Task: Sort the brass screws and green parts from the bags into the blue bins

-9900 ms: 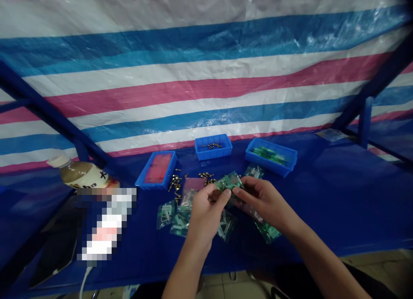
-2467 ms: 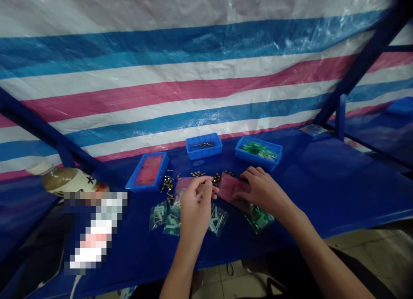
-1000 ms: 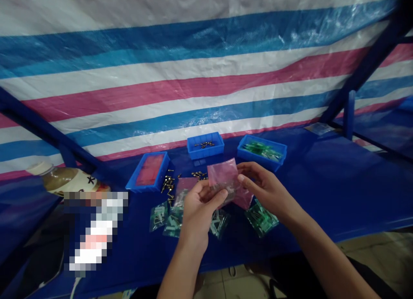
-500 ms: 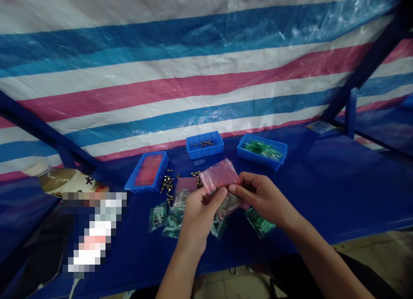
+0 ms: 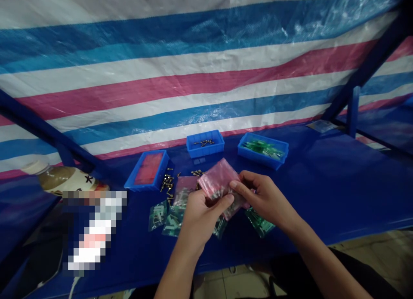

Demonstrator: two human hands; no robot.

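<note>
Between my two hands is a pink plastic bag (image 5: 220, 177), raised just above the table, with small parts showing in its lower half. My left hand (image 5: 204, 211) grips its lower left side, thumb lying across the front. My right hand (image 5: 258, 191) pinches the right edge between thumb and bent fingers. Behind my left hand lies another pink bag (image 5: 183, 190) with parts in it. Several green bags of parts (image 5: 172, 222) lie around my wrists, one green bag (image 5: 260, 223) under my right hand. Loose brass-coloured screws (image 5: 167, 183) are scattered left of the bags.
A blue bin of flat pink bags (image 5: 149, 169) stands at the left, a blue bin with screws (image 5: 205, 144) at the back, a blue bin of green bags (image 5: 263, 150) to its right. A bottle (image 5: 67, 180) lies far left near a pixelated patch. A striped sheet (image 5: 180, 88) hangs behind.
The pink bag has turned slightly between my hands. My left thumb has slid right and down across its front; the right hand keeps its pinch.
</note>
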